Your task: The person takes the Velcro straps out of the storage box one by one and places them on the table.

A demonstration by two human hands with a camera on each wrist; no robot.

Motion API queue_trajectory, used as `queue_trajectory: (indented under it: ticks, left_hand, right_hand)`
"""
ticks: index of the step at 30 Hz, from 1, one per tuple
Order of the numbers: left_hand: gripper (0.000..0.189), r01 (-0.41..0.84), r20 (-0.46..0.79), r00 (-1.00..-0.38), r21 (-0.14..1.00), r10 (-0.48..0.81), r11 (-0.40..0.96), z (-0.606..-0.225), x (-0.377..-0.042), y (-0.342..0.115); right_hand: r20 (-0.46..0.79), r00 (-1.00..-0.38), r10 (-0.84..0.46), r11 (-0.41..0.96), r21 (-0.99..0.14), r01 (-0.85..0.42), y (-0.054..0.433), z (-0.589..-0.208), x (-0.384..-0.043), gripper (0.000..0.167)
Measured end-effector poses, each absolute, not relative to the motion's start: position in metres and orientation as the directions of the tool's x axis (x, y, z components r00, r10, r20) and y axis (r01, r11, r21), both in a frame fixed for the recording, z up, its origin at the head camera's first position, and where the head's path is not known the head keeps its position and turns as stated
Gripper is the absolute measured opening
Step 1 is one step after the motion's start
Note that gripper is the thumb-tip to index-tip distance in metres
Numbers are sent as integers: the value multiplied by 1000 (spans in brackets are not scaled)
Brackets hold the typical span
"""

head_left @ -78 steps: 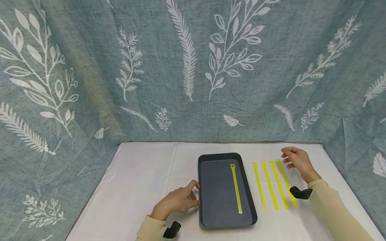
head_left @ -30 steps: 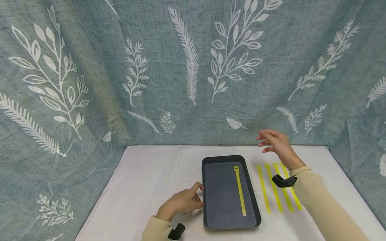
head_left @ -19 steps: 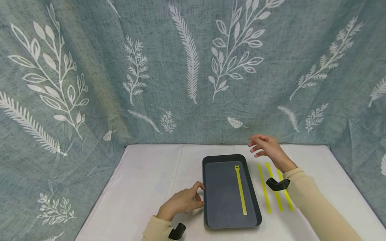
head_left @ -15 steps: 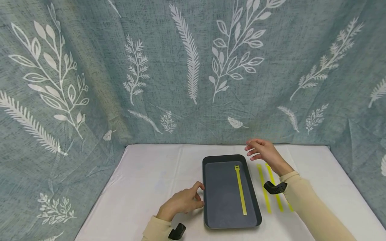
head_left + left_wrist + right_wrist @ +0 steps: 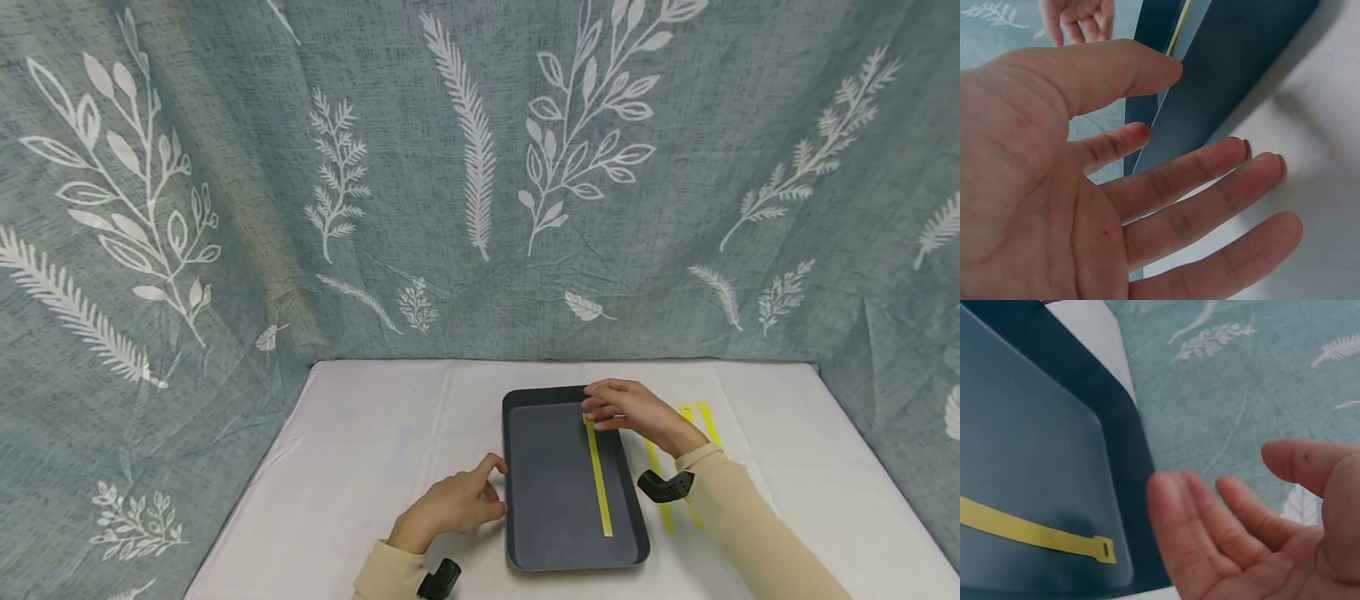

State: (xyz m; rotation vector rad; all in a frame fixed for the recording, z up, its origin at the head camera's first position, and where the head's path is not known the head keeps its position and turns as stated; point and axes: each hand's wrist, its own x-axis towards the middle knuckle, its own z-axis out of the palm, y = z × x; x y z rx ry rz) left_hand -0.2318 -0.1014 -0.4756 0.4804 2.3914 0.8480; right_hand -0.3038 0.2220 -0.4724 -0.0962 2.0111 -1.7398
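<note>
A dark grey rectangular tray (image 5: pixel 547 500) lies on the white-covered table, with one yellow cable strap (image 5: pixel 598 479) lengthwise along its right side. The slotted head of this strap (image 5: pixel 1105 549) shows in the right wrist view. My left hand (image 5: pixel 453 500) is at the tray's left side, thumb and forefinger right at its wall; the left wrist view shows relaxed fingers around no object. Over the tray's far right corner hovers my right hand (image 5: pixel 633 410), palm down with loosely bent fingers holding nothing. It overlaps the head of the strap in the head view.
Right of the tray, several more yellow straps (image 5: pixel 707 422) lie on the table, partly hidden by the right forearm. Black wrist cameras (image 5: pixel 666 486) sit on both wrists. A blue-green leaf-patterned curtain (image 5: pixel 480 208) hangs behind and beside the table (image 5: pixel 360 442).
My right hand has come from beyond the straps on the right, leftward and down to the tray's far right corner. My left hand keeps its place at the tray.
</note>
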Motion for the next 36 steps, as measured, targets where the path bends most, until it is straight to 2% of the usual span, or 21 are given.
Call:
queue_trajectory:
  ticks: [7,11,20,36]
  left_hand:
    - [42,145,-374,-783,666,496,731,-476,-232,-102]
    - [42,148,-371,-785,665,496,732,-476,-232,-103]
    - [42,142,-378,-786,660,489,737,-477,-232,-102]
    - [42,146,-375,-787,660,491,737,-476,-230,-102]
  right_hand:
    - [-400,-819,-411,242,-914,325,213,-476,-299,77]
    - [-425,-797,-429,273,-902,334,208,-473,-295,81]
    - [-437,-776,-455,303,-895,327,204,-477,-294,76]
    - [-424,-803,-419,253,-904,345,189,-495,-298,62]
